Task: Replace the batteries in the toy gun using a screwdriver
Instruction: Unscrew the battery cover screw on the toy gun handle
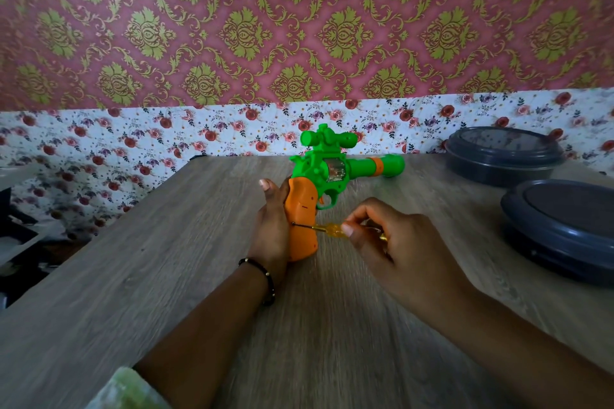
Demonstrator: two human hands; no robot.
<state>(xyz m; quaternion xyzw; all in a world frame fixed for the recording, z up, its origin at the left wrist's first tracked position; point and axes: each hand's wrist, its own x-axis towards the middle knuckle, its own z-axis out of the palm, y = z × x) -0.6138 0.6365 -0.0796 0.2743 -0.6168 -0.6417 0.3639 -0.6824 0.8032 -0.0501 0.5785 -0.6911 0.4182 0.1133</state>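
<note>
A green toy gun (332, 169) with an orange grip stands upright on the wooden table (199, 276), barrel pointing right. My left hand (270, 229) wraps around the back of the orange grip and holds it steady. My right hand (388, 242) pinches a small screwdriver (327, 228) with a clear yellow handle. Its thin metal shaft lies level and its tip touches the left side of the orange grip, about halfway down. No batteries are visible.
Two dark grey lidded containers sit at the right, one at the back (501, 156) and a larger one (564, 229) nearer the table's right edge. A floral wall runs behind the table. Dark clutter lies beyond the table's left edge.
</note>
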